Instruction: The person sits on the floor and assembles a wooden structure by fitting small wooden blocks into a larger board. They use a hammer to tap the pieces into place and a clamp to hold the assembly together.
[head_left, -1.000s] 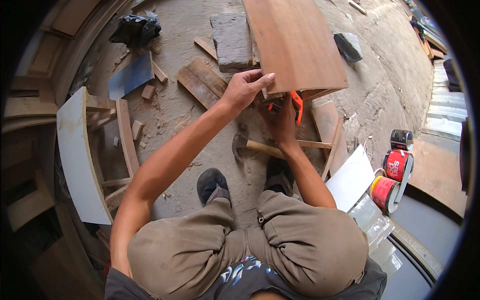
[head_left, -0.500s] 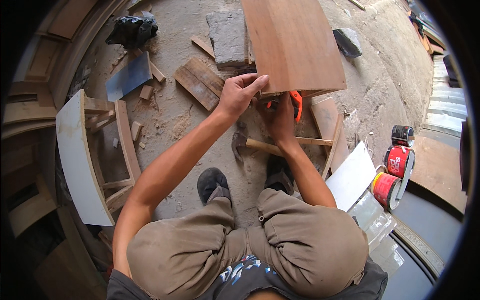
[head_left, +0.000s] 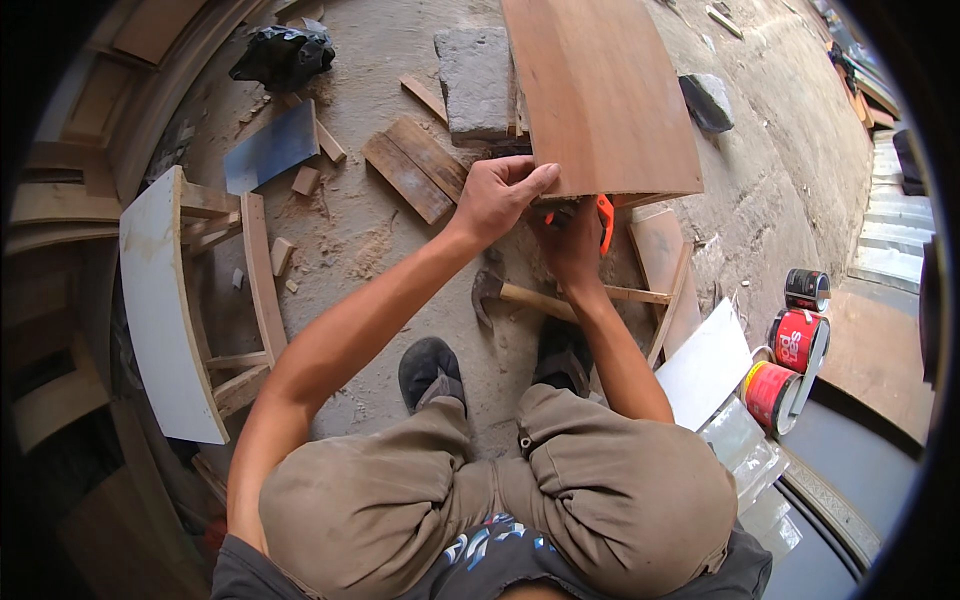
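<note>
The person squats on a dusty concrete floor (head_left: 400, 240), knees drawn up, both arms reaching away from the body to the near edge of a large brown plywood sheet (head_left: 600, 95). The sheet lies out in front, slightly right of centre, its far end running out of view.

The left hand (head_left: 497, 195) is closed over the sheet's near left corner, fingers curled along the edge and thumb beneath. The right hand (head_left: 572, 245) sits just below that edge, wrapped around an orange-handled tool (head_left: 604, 222); only the handle shows, the working end is hidden by the hand and the sheet.

Surroundings: a hammer (head_left: 520, 295) lies on the floor just near of the hands, head to the left, its handle passing under the right forearm. Two short planks (head_left: 415, 168) lie left of the left hand, and a grey stone block (head_left: 476, 80) sits beyond them against the sheet's left edge. A curved white panel on a wooden frame (head_left: 165, 300) occupies the left side. At right stand three paint tins (head_left: 790, 365), beside a white board (head_left: 708, 365). Black footwear (head_left: 430, 370) shows below the hammer.
</note>
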